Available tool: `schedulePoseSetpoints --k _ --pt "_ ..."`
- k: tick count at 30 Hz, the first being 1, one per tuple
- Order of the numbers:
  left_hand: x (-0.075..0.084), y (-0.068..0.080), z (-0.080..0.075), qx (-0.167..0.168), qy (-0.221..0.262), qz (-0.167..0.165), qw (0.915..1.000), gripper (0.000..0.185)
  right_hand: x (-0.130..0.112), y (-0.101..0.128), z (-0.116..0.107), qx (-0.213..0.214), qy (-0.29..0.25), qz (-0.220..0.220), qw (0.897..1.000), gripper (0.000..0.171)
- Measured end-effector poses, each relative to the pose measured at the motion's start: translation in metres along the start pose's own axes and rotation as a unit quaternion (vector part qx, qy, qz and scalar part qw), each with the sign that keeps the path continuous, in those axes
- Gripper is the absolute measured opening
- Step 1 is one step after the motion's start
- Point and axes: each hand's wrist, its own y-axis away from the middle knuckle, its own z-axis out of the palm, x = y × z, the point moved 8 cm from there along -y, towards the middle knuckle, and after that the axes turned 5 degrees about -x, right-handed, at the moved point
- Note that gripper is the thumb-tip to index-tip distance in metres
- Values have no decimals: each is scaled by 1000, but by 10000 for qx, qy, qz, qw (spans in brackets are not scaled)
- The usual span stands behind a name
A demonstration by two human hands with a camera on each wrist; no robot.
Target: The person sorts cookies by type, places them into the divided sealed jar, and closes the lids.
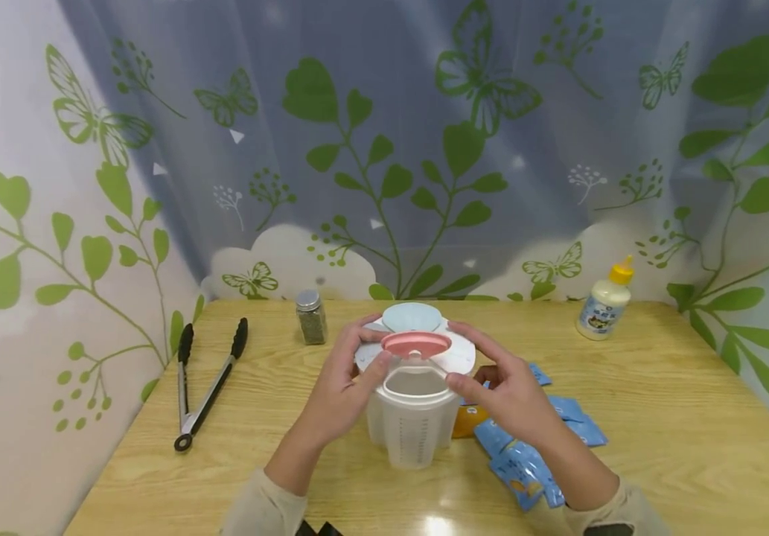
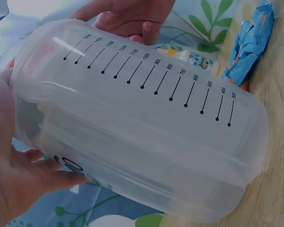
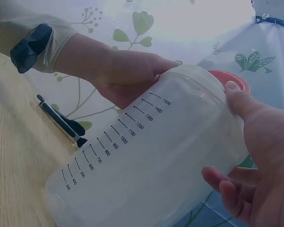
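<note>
A translucent plastic storage container [image 1: 413, 435] with several compartments stands upright at the table's middle. Its white lid [image 1: 462, 359] carries a pink flap [image 1: 417, 343] and a light blue flap [image 1: 412, 318]; the section nearest me has a clear top. My left hand [image 1: 342, 383] grips the lid's left side, thumb beside the pink flap. From the right, my right hand [image 1: 508, 383] holds the rim, with its thumb at the front and index finger along the far edge. Black measuring marks up to 1500 show on the container wall [image 2: 146, 118] in the left wrist view.
Blue snack packets [image 1: 525, 469] and an orange packet [image 1: 468, 421] lie beside the container, partly under my right forearm. Spread tongs [image 1: 206, 394] lie at the left. A spice jar [image 1: 312, 318] stands behind, and a yellow-capped squeeze bottle [image 1: 603, 305] stands at the back right, near the curtain.
</note>
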Motion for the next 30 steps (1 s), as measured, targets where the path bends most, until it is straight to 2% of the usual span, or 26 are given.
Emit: schedulePoseSetpoints --k 4,8,11,13,20,24,30 --pt "-4 3 -5 142 -76 -80 9998 16 2 -3 6 -204 -276 -17 9994 62" --pt "-21 4 -9 403 -146 -98 9990 14 5 -6 7 -413 -450 -156 9980 64" --pt "-34 3 -8 456 -166 -178 9987 16 11 -6 1 -527 -574 -293 9965 64" --pt "-35 2 -6 435 -61 -221 9988 18 17 -6 -5 -635 -610 -392 9953 65" --pt "-12 1 -7 493 383 -597 9963 22 37 1 -33 -992 -720 -596 9907 64" --pt "-19 0 -6 523 641 -718 9940 22 43 13 -52 -1178 -776 -766 9870 63" --pt "-43 0 -5 627 680 -758 9928 21 57 28 -82 -1275 -651 -771 9867 61"
